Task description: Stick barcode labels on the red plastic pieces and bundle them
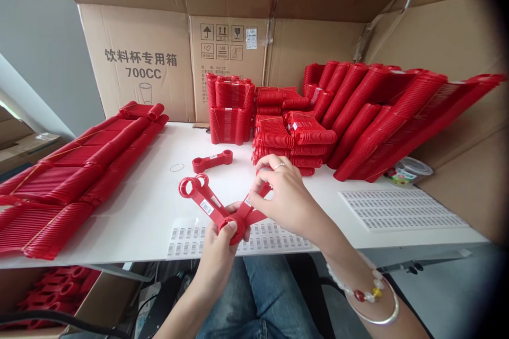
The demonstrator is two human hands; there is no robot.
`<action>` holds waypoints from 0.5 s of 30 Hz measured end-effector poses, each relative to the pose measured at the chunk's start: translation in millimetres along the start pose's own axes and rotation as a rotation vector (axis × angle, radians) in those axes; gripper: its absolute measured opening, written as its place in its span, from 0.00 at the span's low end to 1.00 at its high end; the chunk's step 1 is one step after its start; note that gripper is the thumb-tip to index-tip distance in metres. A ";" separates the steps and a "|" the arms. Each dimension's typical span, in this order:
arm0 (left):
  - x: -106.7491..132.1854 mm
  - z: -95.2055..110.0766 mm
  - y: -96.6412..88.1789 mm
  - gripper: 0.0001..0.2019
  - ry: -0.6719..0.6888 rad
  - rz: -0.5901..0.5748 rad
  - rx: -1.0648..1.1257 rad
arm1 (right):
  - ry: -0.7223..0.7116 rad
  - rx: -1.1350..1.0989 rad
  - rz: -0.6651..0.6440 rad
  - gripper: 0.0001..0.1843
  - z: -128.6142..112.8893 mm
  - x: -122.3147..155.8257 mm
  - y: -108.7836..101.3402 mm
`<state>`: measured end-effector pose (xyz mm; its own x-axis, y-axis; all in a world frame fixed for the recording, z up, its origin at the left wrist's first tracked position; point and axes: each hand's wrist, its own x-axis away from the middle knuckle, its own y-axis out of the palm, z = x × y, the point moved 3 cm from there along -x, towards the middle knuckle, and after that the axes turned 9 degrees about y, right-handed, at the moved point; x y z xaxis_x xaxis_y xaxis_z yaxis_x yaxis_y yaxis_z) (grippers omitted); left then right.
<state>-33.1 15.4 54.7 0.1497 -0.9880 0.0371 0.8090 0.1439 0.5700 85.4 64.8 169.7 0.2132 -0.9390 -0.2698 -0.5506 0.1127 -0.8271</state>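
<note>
Low over the table's front edge, my left hand [222, 238] grips several red plastic bars with ringed ends [212, 211], fanned out in a V, the thumb pressing on a ring where they meet. White barcode stickers show on some of them. My right hand [284, 188] is closed at the far end of the right-hand bar, fingers bent around it beside its sticker; the fingertips are partly hidden. Beyond my hands, a single red bar [212, 160] with a sticker lies on the white table. Under my hands is a barcode sticker sheet [274, 237].
Bundled red bars [274, 132] are stacked at the back, with long stacks leaning right [382, 116] and others lying left [91, 164]. A second sticker sheet [401, 209] and a clear plastic tub [409, 169] are at right. Cardboard [147, 63] walls the back. A rubber band [177, 167] lies mid-table.
</note>
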 end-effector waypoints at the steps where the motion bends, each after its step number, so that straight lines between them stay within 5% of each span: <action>1: 0.2 0.2 0.0 0.16 0.000 0.002 -0.004 | 0.007 0.003 -0.001 0.09 0.6 -0.4 0.7; 15: 1.7 1.7 0.8 0.20 0.041 -0.029 -0.093 | 0.017 0.029 -0.016 0.08 5.5 -1.2 6.8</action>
<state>-33.2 13.7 56.6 0.1469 -0.9891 -0.0135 0.8623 0.1214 0.4916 85.8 68.5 161.7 0.2078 -0.9461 -0.2484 -0.5232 0.1071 -0.8455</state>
